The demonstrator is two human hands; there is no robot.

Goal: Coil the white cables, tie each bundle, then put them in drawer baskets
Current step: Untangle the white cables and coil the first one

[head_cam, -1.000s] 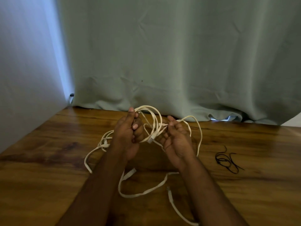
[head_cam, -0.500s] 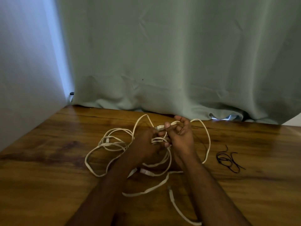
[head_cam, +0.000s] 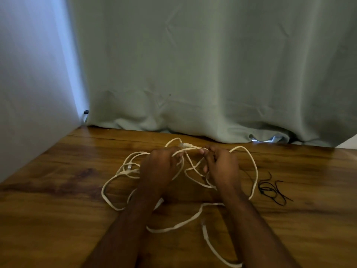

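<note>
Left hand (head_cam: 160, 169) and right hand (head_cam: 222, 167) both closed on tangled white cables (head_cam: 253, 171); black ties (head_cam: 272, 191) lie right of them.

Dim room corner: glossy wooden surface against a curtain and a pale wall.

A wooden surface (head_cam: 58, 219) of warm brown, with dark grain streaks and a soft sheen, fills the lower half. Behind it hangs a creased grey-green curtain (head_cam: 212, 74), its hem bunched along the surface's far edge. A plain pale wall (head_cam: 29, 93) closes the left side, washed bluish where light enters at the curtain's left edge. A thin bright gap (head_cam: 263, 139) shows under the hem at right.
</note>
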